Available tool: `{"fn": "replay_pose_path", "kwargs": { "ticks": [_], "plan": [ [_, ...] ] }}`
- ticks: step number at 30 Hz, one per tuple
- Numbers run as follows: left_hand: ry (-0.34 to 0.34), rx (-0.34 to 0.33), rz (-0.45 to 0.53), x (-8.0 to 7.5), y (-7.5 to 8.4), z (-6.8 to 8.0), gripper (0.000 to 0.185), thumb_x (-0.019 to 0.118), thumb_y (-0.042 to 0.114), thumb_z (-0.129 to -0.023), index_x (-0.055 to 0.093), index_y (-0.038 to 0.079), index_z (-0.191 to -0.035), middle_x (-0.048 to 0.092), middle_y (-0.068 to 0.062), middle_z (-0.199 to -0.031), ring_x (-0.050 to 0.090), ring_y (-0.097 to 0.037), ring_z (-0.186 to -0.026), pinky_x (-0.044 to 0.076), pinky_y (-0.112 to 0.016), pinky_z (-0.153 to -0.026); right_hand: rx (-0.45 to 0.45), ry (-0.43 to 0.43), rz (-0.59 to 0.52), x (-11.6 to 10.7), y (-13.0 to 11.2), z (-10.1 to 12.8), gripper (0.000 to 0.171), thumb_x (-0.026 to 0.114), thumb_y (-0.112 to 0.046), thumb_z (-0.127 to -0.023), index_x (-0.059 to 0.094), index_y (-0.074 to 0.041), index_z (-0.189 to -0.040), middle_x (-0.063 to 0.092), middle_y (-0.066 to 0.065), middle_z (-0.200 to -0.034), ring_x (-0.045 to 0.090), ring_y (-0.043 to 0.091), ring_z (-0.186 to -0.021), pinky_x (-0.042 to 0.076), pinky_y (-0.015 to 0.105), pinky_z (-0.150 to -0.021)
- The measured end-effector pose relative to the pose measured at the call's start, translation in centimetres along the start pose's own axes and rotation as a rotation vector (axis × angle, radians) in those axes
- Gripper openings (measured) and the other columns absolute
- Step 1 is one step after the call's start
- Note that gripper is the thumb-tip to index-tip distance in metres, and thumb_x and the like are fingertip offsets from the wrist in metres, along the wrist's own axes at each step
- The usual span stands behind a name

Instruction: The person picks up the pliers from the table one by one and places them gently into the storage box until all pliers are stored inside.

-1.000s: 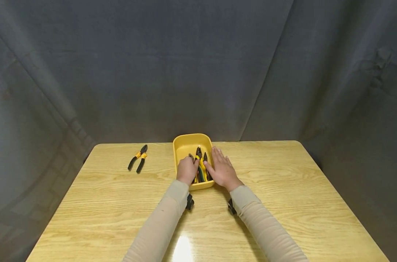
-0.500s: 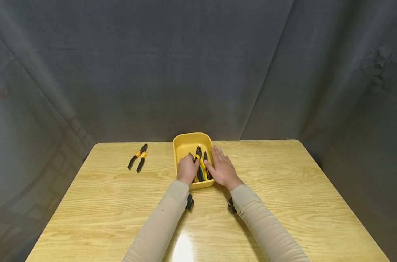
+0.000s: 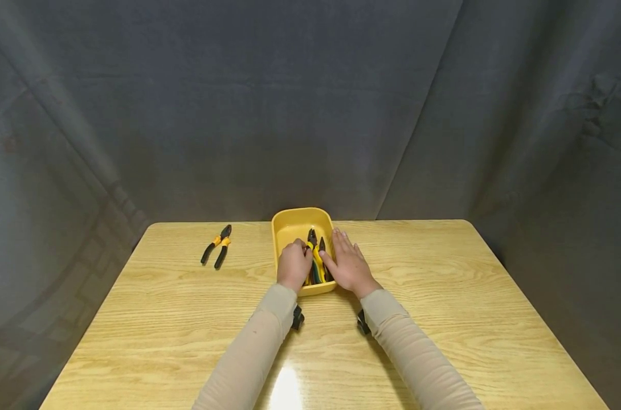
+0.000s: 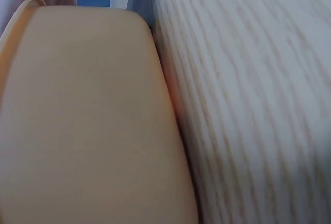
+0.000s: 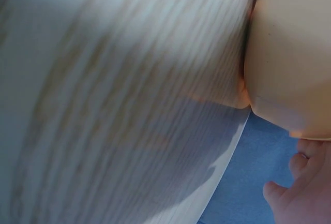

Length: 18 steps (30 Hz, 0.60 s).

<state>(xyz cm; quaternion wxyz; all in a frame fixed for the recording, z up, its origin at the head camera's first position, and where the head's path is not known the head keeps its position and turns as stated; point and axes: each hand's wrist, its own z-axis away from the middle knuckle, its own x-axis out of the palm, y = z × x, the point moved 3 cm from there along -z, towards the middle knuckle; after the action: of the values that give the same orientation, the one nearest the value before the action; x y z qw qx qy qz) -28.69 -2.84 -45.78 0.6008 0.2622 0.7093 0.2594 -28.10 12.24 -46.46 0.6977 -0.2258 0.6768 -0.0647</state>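
A yellow tray point(image 3: 290, 218) stands at the table's back edge with several pliers in its near part. My left hand point(image 3: 292, 265) reaches over the tray's left wall, fingers curled down onto the leftmost pliers, which it mostly hides. Beside it lie yellow-handled pliers point(image 3: 312, 237) with dark heads up, and another pair with a pointed dark nose point(image 3: 322, 244). My right hand point(image 3: 348, 265) lies along the right wall, fingers straight and thumb over the inside. The left wrist view is filled by the tray's outer wall point(image 4: 93, 105); the right wrist view shows that wall and my right fingers point(image 5: 305, 182).
Black-and-orange pliers point(image 3: 220, 246) lie by themselves on the wooden table point(image 3: 162, 319), left of the tray. A grey curtain point(image 3: 269, 114) hangs behind the table and at both sides.
My left fingers have shifted slightly forward over the leftmost pliers, covering the head that showed earlier. The right hand keeps its place at the tray's right wall.
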Motion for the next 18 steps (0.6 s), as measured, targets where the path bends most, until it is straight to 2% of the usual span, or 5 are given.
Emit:
{"fn": "replay_pose_path", "kwargs": {
  "ticks": [3,8,18],
  "plan": [
    [0.023,0.018,-0.008,-0.03,0.10,0.12,0.018,0.064,0.014,-0.100,0.069,-0.002,-0.107,0.069,-0.015,-0.094,0.069,-0.027,-0.083,0.059,-0.038,-0.072,0.000,0.001,-0.006,0.03,0.04,0.02,0.075,0.031,-0.052,-0.109,0.009,-0.005,-0.163,0.009,0.011,-0.169,0.006,0.026,-0.156,0.010,0.053,-0.124],
    [0.068,0.057,-0.016,-0.10,0.28,0.27,0.017,0.063,0.013,-0.099,0.070,0.000,-0.109,0.069,-0.014,-0.095,0.068,-0.026,-0.082,0.059,-0.039,-0.072,0.003,0.009,-0.010,0.03,0.13,-0.02,0.075,0.033,-0.051,-0.109,0.009,-0.005,-0.163,0.009,0.010,-0.169,0.007,0.026,-0.156,0.009,0.052,-0.124],
    [0.110,0.077,0.002,-0.28,0.17,0.53,0.017,0.062,0.013,-0.099,0.070,0.003,-0.109,0.070,-0.013,-0.098,0.068,-0.025,-0.081,0.058,-0.039,-0.071,-0.011,0.035,-0.014,0.13,0.20,-0.05,0.074,0.035,-0.050,-0.109,0.012,-0.003,-0.162,0.015,0.015,-0.168,0.010,0.029,-0.156,0.014,0.055,-0.123]
  ]
}}
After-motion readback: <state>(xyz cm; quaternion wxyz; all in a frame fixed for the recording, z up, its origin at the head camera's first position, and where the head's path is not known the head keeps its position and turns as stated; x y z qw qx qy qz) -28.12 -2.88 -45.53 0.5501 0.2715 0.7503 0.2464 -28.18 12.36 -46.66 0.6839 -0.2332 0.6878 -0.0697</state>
